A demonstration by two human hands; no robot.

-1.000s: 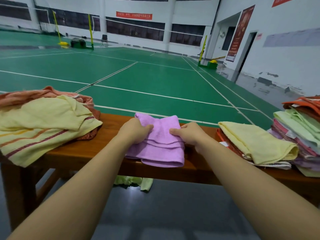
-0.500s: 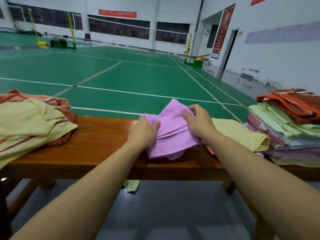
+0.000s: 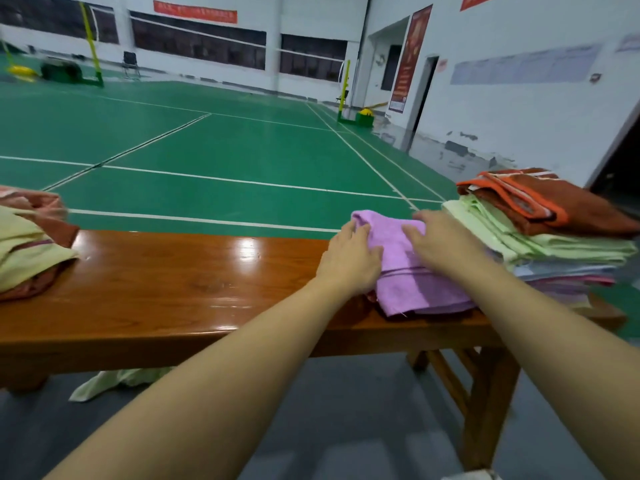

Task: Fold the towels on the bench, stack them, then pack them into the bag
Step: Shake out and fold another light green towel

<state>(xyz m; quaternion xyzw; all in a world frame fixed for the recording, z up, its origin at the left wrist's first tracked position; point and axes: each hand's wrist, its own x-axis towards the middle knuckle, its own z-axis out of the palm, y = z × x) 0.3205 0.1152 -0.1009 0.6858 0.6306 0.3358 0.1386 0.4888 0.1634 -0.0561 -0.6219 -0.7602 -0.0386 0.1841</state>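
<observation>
Item 1, nearest: a pale green cloth (image 3: 114,381) on the floor below the bench, down and to the left of the hands; whether it is one of the towels cannot be told.

Item 2: wooden bench (image 3: 180,285), bearing everything that follows.

Item 3: left hand (image 3: 349,259), fingers fairly straight, laid on the left edge of the purple towel (image 3: 405,271); whether the fingertips curl under the cloth cannot be told.

Item 4: right hand (image 3: 441,242), fingers spread and flat, pressing the towel's right side. The towel lies folded between both hands on a low pile, just beside the tall stack. Something dark red shows under its front edge.

Item 5: tall stack of folded towels (image 3: 540,244), touching the right hand's far side; green, pale blue and pink layers, an orange-brown one on top.

Item 6: heap of unfolded towels (image 3: 27,251), well apart to the left of the left hand; yellow over reddish.

Status, as judged: folding is well advanced, and the purple piece looks to be in the stacking step. The left heap remains to fold. No bag is in view; packing appears not yet begun.
</observation>
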